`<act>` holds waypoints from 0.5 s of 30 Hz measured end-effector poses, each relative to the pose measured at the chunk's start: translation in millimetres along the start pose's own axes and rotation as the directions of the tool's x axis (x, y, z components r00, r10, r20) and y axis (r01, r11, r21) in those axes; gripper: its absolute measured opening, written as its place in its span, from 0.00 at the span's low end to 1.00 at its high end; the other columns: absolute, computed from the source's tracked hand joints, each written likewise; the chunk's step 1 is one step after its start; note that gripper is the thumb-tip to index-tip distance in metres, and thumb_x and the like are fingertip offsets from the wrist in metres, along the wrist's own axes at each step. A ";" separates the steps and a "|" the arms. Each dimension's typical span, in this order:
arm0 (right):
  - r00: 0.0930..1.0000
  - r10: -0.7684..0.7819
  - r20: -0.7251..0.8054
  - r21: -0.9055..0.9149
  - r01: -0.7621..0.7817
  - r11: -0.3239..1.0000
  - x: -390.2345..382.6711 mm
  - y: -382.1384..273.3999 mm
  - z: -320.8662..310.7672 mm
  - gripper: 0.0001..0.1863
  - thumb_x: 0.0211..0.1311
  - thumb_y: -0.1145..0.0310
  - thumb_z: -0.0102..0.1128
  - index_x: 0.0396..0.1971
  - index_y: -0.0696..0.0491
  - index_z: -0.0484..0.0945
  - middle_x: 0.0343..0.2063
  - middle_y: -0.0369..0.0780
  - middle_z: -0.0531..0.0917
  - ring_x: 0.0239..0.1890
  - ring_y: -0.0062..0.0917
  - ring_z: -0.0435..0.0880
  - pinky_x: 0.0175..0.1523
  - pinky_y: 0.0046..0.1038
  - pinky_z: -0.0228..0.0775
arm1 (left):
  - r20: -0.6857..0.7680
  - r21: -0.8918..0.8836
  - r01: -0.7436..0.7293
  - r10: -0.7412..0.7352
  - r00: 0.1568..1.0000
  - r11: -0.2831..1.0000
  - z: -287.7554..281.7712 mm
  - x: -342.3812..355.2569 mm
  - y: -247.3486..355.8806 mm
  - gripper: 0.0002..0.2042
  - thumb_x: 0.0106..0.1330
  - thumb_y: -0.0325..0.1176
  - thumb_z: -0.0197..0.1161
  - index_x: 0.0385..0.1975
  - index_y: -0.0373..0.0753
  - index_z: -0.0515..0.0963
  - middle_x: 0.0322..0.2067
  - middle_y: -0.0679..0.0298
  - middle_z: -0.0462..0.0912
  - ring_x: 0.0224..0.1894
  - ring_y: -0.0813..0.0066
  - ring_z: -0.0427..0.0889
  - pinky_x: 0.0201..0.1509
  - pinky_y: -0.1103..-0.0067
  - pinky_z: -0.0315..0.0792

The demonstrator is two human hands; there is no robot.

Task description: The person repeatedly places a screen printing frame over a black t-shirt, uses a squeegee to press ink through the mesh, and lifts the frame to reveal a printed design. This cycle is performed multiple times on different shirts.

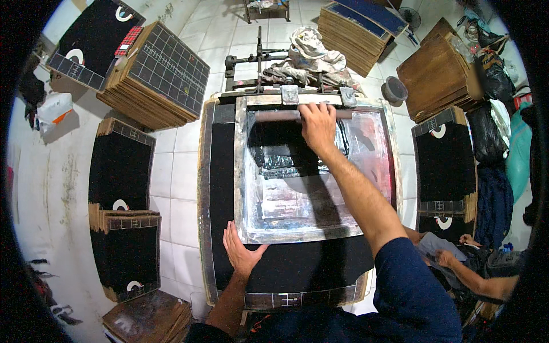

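My right hand (318, 128) reaches to the far side of a screen printing frame (299, 236), fingers curled over a long squeegee bar (269, 116). Black ink (274, 143) lies on the mesh below the bar. My left hand (241, 251), fingers apart and thumb out, touches the frame's near left corner. The frame lies on a black-covered board (309, 268) and is held at its back by metal clamps (290, 96). The underside of my right hand is hidden.
Stacked boards stand left (123, 166), back left (166, 68), back right (351, 40) and right (443, 154). White rags (309, 51) lie behind the frame, a tub (394, 90) beside them. Another person's arm (480, 280) shows at the lower right, with bags (489, 131) beyond.
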State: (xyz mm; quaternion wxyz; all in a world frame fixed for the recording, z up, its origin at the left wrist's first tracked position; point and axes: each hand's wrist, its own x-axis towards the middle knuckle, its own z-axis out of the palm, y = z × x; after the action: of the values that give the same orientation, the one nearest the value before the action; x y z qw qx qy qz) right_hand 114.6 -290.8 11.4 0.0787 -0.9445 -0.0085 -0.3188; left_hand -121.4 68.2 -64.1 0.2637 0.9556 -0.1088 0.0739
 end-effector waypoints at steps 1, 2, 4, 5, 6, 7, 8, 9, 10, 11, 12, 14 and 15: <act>0.999 0.010 0.050 -0.033 -0.008 0.999 9.0 3.6 8.5 0.17 0.53 0.74 0.67 0.44 0.45 0.82 0.41 0.36 0.82 0.49 0.35 0.79 0.57 0.42 0.64 | 0.001 0.003 0.000 0.000 1.000 1.000 0.9 0.0 0.0 0.65 0.43 0.56 0.86 0.76 0.29 0.53 0.74 0.40 0.61 0.74 0.37 0.61 0.78 0.50 0.55; 0.994 0.025 0.107 -0.065 -0.018 0.998 15.5 5.7 16.1 0.16 0.54 0.74 0.67 0.43 0.45 0.82 0.42 0.36 0.82 0.49 0.34 0.79 0.57 0.42 0.64 | -0.008 0.002 -0.009 0.009 1.000 1.000 2.0 -0.4 0.1 0.65 0.43 0.56 0.86 0.76 0.28 0.53 0.74 0.40 0.61 0.74 0.37 0.61 0.78 0.50 0.55; 0.987 0.051 0.154 -0.092 -0.037 0.995 23.3 8.6 26.8 0.13 0.56 0.73 0.67 0.42 0.45 0.82 0.42 0.35 0.84 0.49 0.33 0.81 0.54 0.41 0.66 | -0.001 0.014 -0.028 0.028 1.000 1.000 3.0 -1.1 -0.6 0.64 0.42 0.55 0.86 0.76 0.27 0.54 0.73 0.40 0.62 0.74 0.37 0.62 0.78 0.50 0.55; 0.975 0.079 0.206 -0.107 -0.058 0.993 26.6 9.6 30.6 0.13 0.57 0.73 0.67 0.42 0.45 0.82 0.41 0.35 0.85 0.49 0.33 0.82 0.54 0.41 0.66 | -0.002 0.009 -0.021 0.021 1.000 1.000 3.3 -1.3 -1.2 0.64 0.42 0.54 0.86 0.76 0.27 0.54 0.73 0.40 0.62 0.74 0.37 0.62 0.78 0.50 0.55; 0.959 0.104 0.262 -0.119 -0.075 0.990 29.1 11.2 32.8 0.12 0.57 0.72 0.67 0.42 0.44 0.82 0.41 0.35 0.85 0.49 0.33 0.82 0.53 0.41 0.66 | -0.005 0.018 -0.038 0.038 0.999 0.999 3.2 -1.7 -1.7 0.64 0.41 0.54 0.86 0.75 0.27 0.54 0.73 0.40 0.62 0.74 0.37 0.62 0.78 0.50 0.55; 0.951 0.104 0.291 -0.136 -0.066 0.988 30.4 11.9 33.0 0.12 0.56 0.71 0.68 0.42 0.44 0.83 0.41 0.35 0.85 0.48 0.33 0.83 0.54 0.41 0.68 | -0.013 0.019 -0.043 0.044 0.999 0.999 3.3 -1.2 -2.1 0.64 0.41 0.54 0.86 0.75 0.26 0.54 0.73 0.40 0.62 0.74 0.37 0.62 0.78 0.50 0.56; 0.954 0.094 0.284 -0.144 -0.054 0.988 27.8 10.9 30.6 0.12 0.56 0.71 0.69 0.41 0.44 0.83 0.41 0.35 0.85 0.48 0.33 0.83 0.54 0.42 0.68 | 0.003 0.026 -0.031 0.031 1.000 0.999 2.9 -1.2 -2.2 0.64 0.41 0.54 0.86 0.75 0.26 0.54 0.73 0.40 0.62 0.74 0.37 0.62 0.78 0.50 0.56; 0.950 0.087 0.299 -0.147 -0.045 0.988 25.3 9.2 26.5 0.12 0.55 0.71 0.69 0.41 0.44 0.83 0.40 0.35 0.85 0.48 0.33 0.83 0.54 0.42 0.68 | 0.009 0.012 -0.030 0.029 1.000 0.999 2.4 -0.8 -2.1 0.64 0.41 0.53 0.86 0.75 0.26 0.54 0.73 0.39 0.62 0.74 0.36 0.62 0.78 0.50 0.55; 0.954 0.078 0.290 -0.161 -0.032 0.986 24.3 7.6 21.1 0.12 0.55 0.71 0.69 0.41 0.45 0.83 0.40 0.35 0.85 0.48 0.33 0.83 0.54 0.42 0.68 | -0.004 0.009 -0.032 0.032 0.999 0.999 1.9 -0.5 -1.4 0.64 0.42 0.52 0.86 0.75 0.26 0.54 0.73 0.39 0.61 0.74 0.36 0.62 0.78 0.50 0.55; 0.950 0.079 0.302 -0.130 -0.041 0.991 15.3 3.7 12.2 0.14 0.54 0.71 0.70 0.42 0.44 0.82 0.40 0.35 0.85 0.49 0.33 0.83 0.54 0.42 0.69 | 0.000 0.007 -0.031 0.031 1.000 0.999 1.0 0.1 -0.9 0.64 0.42 0.52 0.86 0.75 0.26 0.54 0.73 0.39 0.61 0.74 0.36 0.62 0.78 0.49 0.55; 0.955 0.075 0.286 -0.142 -0.035 0.989 2.3 -3.4 2.2 0.17 0.51 0.72 0.71 0.43 0.45 0.81 0.41 0.35 0.84 0.50 0.33 0.82 0.53 0.41 0.69 | 0.008 0.001 -0.019 0.019 1.000 1.000 0.6 0.3 0.1 0.63 0.42 0.52 0.86 0.75 0.26 0.54 0.73 0.39 0.61 0.74 0.36 0.62 0.78 0.49 0.55; 0.936 0.082 0.342 -0.160 -0.029 0.987 -30.4 -18.9 -21.6 0.18 0.50 0.71 0.72 0.43 0.45 0.81 0.42 0.35 0.84 0.49 0.34 0.81 0.51 0.41 0.68 | 0.013 -0.003 -0.031 0.031 0.999 1.000 -0.8 0.9 0.9 0.63 0.43 0.52 0.86 0.75 0.26 0.54 0.73 0.39 0.61 0.74 0.37 0.61 0.78 0.49 0.55; 0.933 0.083 0.349 -0.134 -0.038 0.990 -45.6 -26.9 -32.9 0.18 0.49 0.71 0.72 0.43 0.45 0.81 0.42 0.35 0.84 0.49 0.34 0.81 0.51 0.41 0.67 | 0.019 -0.004 -0.017 0.017 1.000 1.000 -1.4 1.3 1.0 0.63 0.44 0.52 0.86 0.75 0.27 0.53 0.73 0.39 0.61 0.74 0.37 0.61 0.78 0.49 0.55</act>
State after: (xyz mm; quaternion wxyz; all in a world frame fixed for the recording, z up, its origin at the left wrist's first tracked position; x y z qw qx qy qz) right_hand 56.7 -267.8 13.6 0.0264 -0.9893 0.0266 -0.1409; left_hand -120.4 67.8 -62.1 0.2640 0.9548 -0.1195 0.0667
